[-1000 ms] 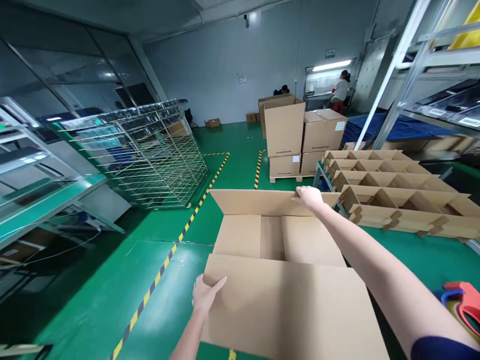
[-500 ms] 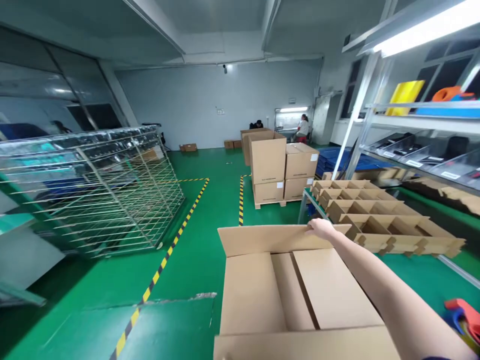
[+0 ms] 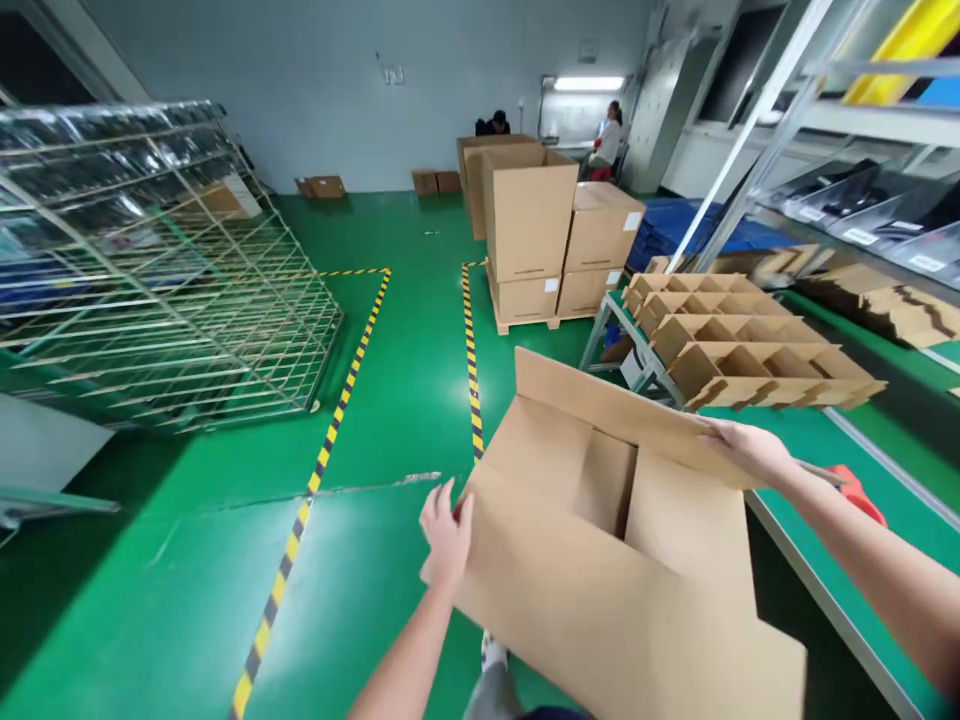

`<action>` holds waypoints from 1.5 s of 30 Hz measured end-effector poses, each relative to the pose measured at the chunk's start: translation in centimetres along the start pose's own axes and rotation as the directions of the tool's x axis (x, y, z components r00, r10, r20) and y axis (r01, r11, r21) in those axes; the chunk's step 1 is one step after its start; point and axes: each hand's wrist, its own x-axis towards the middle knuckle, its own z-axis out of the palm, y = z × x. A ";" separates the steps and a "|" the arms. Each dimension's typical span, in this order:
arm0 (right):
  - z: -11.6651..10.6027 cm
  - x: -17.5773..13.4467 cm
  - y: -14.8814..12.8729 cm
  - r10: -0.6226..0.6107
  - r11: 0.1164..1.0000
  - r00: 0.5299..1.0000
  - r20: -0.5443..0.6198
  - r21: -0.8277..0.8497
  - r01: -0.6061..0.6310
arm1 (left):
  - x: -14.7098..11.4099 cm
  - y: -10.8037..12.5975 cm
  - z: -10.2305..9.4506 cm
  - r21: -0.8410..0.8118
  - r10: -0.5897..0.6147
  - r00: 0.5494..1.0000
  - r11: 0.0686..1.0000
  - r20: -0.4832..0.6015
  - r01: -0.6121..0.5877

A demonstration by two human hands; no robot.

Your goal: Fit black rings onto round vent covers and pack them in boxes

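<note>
A cardboard box [image 3: 570,590] with its flaps raised hangs tilted in front of me over the floor, and its inner flaps partly cover the opening. On its left side my left hand [image 3: 448,538] grips the edge of the near flap, thumb and fingers on the board. My right hand [image 3: 746,450] is closed around the right end of the far flap. Just beyond that hand, cardboard dividers [image 3: 757,350] stand in rows on the green-topped workbench [image 3: 806,510]. A red object [image 3: 859,495] lies near my right forearm, partly hidden by it.
A wire cage [image 3: 225,290] stands at the left. Ahead, stacked cartons [image 3: 529,220] rest on a pallet [image 3: 529,322]. Yellow-black tape [image 3: 330,435] marks the green floor. Shelving with bins [image 3: 862,205] is on the right. Two people are at the back.
The box has turned and tilted, its left side swinging toward the far end. My left hand has come into view on its left edge. My view has dipped downward.
</note>
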 end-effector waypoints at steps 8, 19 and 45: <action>13.2 -16.3 -6.4 -0.156 0.982 0.987 0.045 0.114 0.150 | -0.2 -0.4 3.1 0.175 0.078 0.993 0.980 0.093 -0.094; 17.3 -17.8 -5.0 -0.118 0.992 0.993 0.010 0.036 0.117 | -1.4 8.1 9.0 -0.092 0.678 0.672 0.721 0.299 -0.687; 20.1 13.3 -33.6 -0.822 0.334 0.542 -0.177 0.621 0.709 | 1.5 2.9 6.0 -0.064 0.240 0.969 0.969 0.058 -0.237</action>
